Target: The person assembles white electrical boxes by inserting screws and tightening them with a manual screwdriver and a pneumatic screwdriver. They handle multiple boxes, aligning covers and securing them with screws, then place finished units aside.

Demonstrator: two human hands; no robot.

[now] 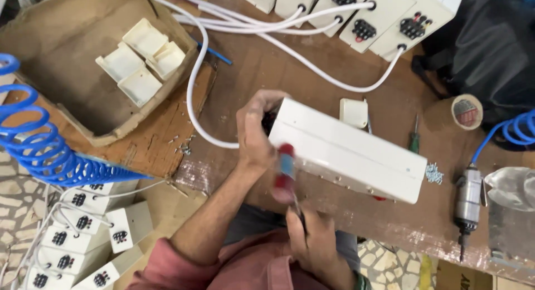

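My left hand [253,131] grips the left end of a long white plastic socket box [345,150], which lies tilted over the brown wooden table [262,67]. A white cable [192,95] runs from that end of the box up the table. My right hand [315,242], close to my body, is closed around the metal shaft of a screwdriver [286,170]. Its red and blue handle points up against the box's near side.
A cardboard box [67,33] with white plastic caps [142,59] stands at the left, by a blue coiled hose [39,145]. More white socket boxes line the top [384,17] and pile up lower left [83,240]. An air driver [468,201], loose screws [433,173], a tape roll [466,111] and a green screwdriver [413,137] lie to the right.
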